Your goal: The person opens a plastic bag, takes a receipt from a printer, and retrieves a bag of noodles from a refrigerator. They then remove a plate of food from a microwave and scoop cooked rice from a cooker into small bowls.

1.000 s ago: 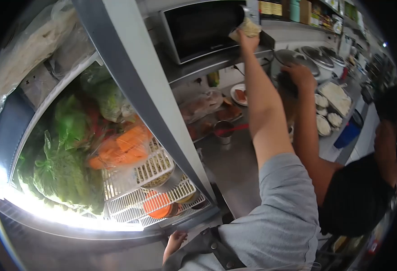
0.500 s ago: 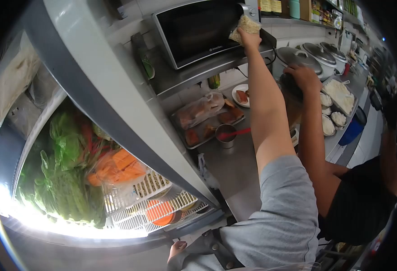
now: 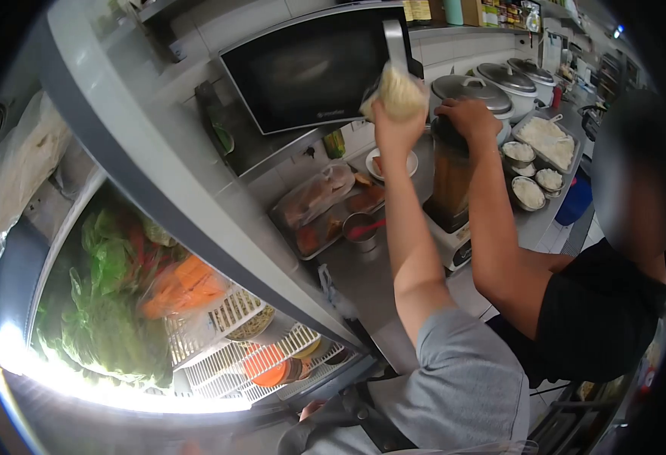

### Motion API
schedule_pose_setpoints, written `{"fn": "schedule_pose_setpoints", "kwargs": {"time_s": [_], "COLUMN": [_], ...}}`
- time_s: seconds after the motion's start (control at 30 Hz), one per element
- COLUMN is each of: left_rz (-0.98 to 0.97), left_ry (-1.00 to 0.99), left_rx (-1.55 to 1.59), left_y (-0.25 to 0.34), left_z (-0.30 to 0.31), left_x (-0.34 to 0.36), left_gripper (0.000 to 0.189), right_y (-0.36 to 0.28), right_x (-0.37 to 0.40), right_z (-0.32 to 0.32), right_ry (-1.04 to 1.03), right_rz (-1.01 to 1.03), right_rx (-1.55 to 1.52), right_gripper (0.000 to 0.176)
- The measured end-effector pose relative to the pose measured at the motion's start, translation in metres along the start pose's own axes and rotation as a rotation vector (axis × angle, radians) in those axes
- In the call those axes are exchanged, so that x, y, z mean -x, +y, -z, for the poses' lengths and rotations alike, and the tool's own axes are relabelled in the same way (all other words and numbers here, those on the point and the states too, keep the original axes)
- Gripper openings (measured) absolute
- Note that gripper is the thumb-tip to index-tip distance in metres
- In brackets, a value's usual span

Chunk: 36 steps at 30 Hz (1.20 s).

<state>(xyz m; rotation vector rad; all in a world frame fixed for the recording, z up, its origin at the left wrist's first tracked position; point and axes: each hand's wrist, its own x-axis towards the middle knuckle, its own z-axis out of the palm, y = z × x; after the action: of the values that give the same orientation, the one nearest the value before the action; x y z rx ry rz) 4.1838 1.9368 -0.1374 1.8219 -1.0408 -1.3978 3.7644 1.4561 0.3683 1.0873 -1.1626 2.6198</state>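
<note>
My right hand is closed around a clear plastic bag of pale, grainy food. The arm reaches up, and the bag is held in front of the right side of a microwave, near its silver handle. Only a sliver of my left hand shows low by my apron strap; its fingers are hidden. To the left an open fridge holds green vegetables in plastic bags, a bag of cut orange vegetable pieces and white wire shelves.
A co-worker's hand rests on top of a blender with brown contents. On the steel counter are a tray of salmon-coloured pieces, a metal cup, lidded pots and bowls of white food.
My right hand and the bag have moved left and lower in view, and the view has shifted. My left hand has mostly dropped from sight. The co-worker leans closer, and the blender is now visible.
</note>
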Motion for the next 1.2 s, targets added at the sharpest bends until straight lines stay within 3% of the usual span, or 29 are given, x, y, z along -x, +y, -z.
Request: {"fn": "schedule_pose_setpoints", "kwargs": {"time_s": [0.07,0.13,0.2,0.27,0.3,0.4,0.47,0.57,0.6,0.63,0.67,0.7,0.8,0.83,0.93,1.0,1.07,1.1,1.13,1.2], "left_rz": [0.022,0.036,0.004,-0.042,-0.055,-0.243,-0.337,-0.644,-0.839,-1.029,-1.102,-1.176,-1.266,-1.282,-1.329,-1.362,-1.385,-1.402,-1.422,-1.49], "left_ry": [-0.007,-0.018,-0.046,-0.123,-0.176,-0.255,-0.375,-0.554,-0.418,-0.275,-0.294,-0.319,-0.466,-0.492,-0.495,-0.422,-0.324,-0.266,-0.205,-0.012], "left_rx": [0.015,0.036,0.054,-0.023,-0.184,-0.202,-0.261,-0.201,-0.161,-0.117,0.014,0.14,0.363,0.404,0.534,0.662,0.834,0.928,1.031,1.13], "left_y": [0.002,0.004,0.015,0.062,0.116,0.18,0.27,0.382,0.404,0.421,0.428,0.436,0.438,0.436,0.426,0.413,0.396,0.387,0.377,0.363], "left_z": [-0.001,-0.003,0.002,0.0,-0.004,-0.022,-0.041,-0.047,-0.05,-0.055,-0.055,-0.056,-0.058,-0.057,-0.051,-0.042,-0.028,-0.018,-0.009,0.009], "left_x": [0.003,0.008,0.011,0.019,0.032,0.027,0.044,0.083,0.088,0.092,0.093,0.094,0.095,0.097,0.1,0.098,0.095,0.093,0.092,0.096], "left_gripper": [0.032,0.031,0.031,0.031,0.032,0.035,0.041,0.051,0.059,0.068,0.075,0.081,0.08,0.08,0.079,0.079,0.079,0.078,0.078,0.078], "right_y": [-0.052,-0.067,-0.088,-0.098,-0.102,-0.125,-0.13,-0.131,-0.13,-0.138,-0.147,-0.15,-0.175,-0.173,-0.159,-0.138,-0.109,-0.077,-0.05,0.008], "right_x": [0.046,0.084,0.109,0.126,0.133,0.141,0.142,0.162,0.17,0.159,0.148,0.155,0.151,0.152,0.12,0.08,0.022,-0.002,-0.024,-0.046], "right_z": [0.031,0.065,0.083,0.093,0.1,0.122,0.14,0.175,0.182,0.191,0.199,0.201,0.187,0.185,0.153,0.108,0.041,-0.004,-0.05,-0.133], "right_ry": [-0.017,-0.164,-0.274,-0.376,-0.449,-0.584,-0.647,-0.587,-0.559,-0.732,-0.906,-0.98,-1.017,-1.005,-0.676,-0.317,-0.096,-0.086,-0.057,-0.122], "right_rz": [0.013,0.256,0.216,0.212,0.218,0.151,0.155,0.23,0.276,0.316,0.356,0.417,0.43,0.408,0.424,0.219,-0.019,-0.027,-0.225,-0.507], "right_rx": [-0.272,0.009,-0.113,-0.243,-0.236,-0.346,-0.357,-0.54,-0.638,-0.677,-0.714,-0.666,-0.649,-0.639,-1.013,-1.082,-0.861,-0.659,-0.798,-0.68], "right_gripper": [0.082,0.077,0.072,0.07,0.07,0.068,0.069,0.052,0.05,0.048,0.045,0.036,0.05,0.026,0.038,0.046,0.044,0.035,0.027,0.019]}}
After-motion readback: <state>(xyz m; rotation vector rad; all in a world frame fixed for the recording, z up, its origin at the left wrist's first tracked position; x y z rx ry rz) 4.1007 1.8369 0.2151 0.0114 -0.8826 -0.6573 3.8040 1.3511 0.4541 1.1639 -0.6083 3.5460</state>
